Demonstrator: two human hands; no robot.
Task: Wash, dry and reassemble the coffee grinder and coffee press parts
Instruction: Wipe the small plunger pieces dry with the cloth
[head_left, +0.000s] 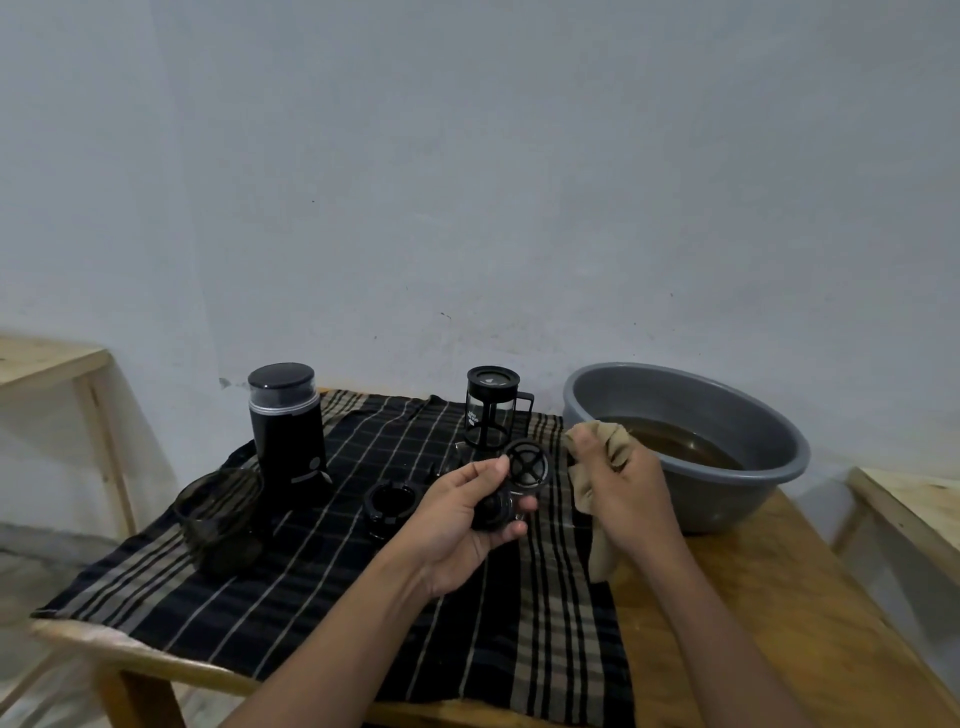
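Head view: grinder (285, 426) stands left on the bench (753, 597). Left hand (462, 530) curls its fingers round the press filter (528, 464), near the basin (769, 483). Right hand (623, 488) clutches a tan cloth (605, 441); best worked between the filter's spokes, turning it.

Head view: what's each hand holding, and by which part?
Left hand grips the press filter part by its dark round body; the cross-ribbed disc sticks out above the grip. Right hand grips the tan cloth, bunched mid-length, ends free.
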